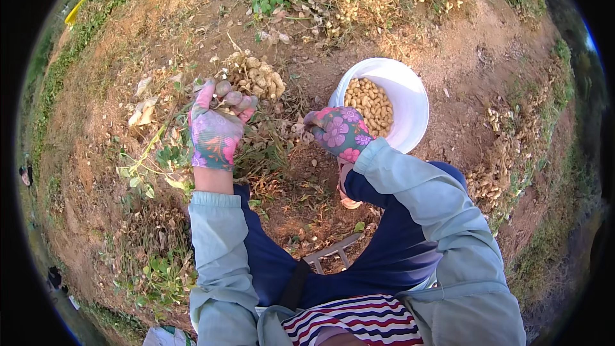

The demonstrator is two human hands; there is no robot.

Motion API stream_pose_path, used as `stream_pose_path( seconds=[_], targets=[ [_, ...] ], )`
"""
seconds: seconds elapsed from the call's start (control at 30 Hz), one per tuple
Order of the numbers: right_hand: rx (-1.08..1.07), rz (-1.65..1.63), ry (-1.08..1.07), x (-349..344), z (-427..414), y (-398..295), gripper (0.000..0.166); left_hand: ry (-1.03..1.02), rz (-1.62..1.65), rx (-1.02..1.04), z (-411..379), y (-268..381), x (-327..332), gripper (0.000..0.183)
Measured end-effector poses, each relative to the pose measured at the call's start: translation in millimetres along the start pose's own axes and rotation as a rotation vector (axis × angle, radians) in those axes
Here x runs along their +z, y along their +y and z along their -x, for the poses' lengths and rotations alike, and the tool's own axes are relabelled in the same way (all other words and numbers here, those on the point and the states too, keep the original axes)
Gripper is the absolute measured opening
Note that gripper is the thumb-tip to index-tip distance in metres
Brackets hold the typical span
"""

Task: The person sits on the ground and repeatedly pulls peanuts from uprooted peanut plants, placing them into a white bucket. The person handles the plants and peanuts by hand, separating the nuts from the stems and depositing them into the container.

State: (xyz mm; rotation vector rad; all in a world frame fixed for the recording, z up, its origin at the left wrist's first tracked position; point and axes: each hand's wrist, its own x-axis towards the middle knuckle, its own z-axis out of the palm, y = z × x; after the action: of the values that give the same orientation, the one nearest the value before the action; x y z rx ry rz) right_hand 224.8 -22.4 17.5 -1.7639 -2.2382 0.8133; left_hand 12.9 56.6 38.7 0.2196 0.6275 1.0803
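My left hand (218, 129), in a floral-print glove with greyish fingers, grips an uprooted peanut plant. Its cluster of peanut pods (257, 77) sticks out beyond my fingers, and the leafy stems (153, 146) trail down to the left. My right hand (338, 132), in a matching glove, is at the near left side of a white plastic bucket (411, 105). Its fingers are curled in, pointing left, and whether they hold any pods is hidden. Loose peanuts (370, 105) lie inside the bucket.
Pulled peanut plants (365, 2) with pods lie in a heap beyond the bucket. More plants with pods (492, 163) lie at the right, and leafy plants (161, 269) at the lower left. Under my legs is part of a seat frame (331, 252). Dry leaves litter the soil.
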Motion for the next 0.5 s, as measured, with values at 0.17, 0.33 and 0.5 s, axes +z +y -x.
stream_pose_path(
  seconds=[0.17, 0.33, 0.5],
  targets=[
    [0.033, 0.032, 0.031, -2.3, 2.4, 9.6, 0.031, 0.145, 0.055, 0.079, 3.2, -3.7, 12.5, 0.021],
    [-0.013, -0.248, 0.176, -8.1, 10.6, 20.4, 0.028, 0.033, 0.037, 0.117, -7.6, 9.9, -13.4, 0.022],
    [0.346, 0.466, 0.101, -50.3, 9.0, 57.9, 0.031, 0.137, 0.007, 0.217, 6.2, 24.4, -4.0, 0.022]
  ],
)
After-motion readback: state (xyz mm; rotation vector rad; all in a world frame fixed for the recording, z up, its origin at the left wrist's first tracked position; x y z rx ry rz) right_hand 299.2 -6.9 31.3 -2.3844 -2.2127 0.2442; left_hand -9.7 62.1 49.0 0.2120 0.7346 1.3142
